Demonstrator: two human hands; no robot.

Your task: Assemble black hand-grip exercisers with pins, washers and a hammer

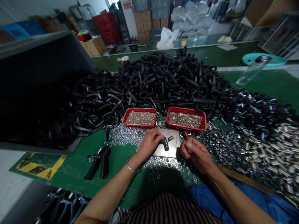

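Observation:
My left hand (151, 141) pinches one end of a small black curved part (165, 144) over a flat metal plate (161, 151). Just beside that part a short metal spring (171, 137) lies on the plate. At the plate's right edge, my right hand (196, 153) is closed around a tool with a red and black end (185, 134); the rest of the tool is hidden by the fingers. Beyond the plate stand two red trays, the left one (139, 125) with tiny metal pieces and the right one (186, 127) with small pins.
A large heap of black curved handles (161, 71) spreads behind the trays, partly inside a tipped grey crate (77, 146). A black hand grip with a spring (100, 161) lies at left. Washers (163, 161), metal cylinders (268, 146) and a clear bottle (253, 71) are also on the table.

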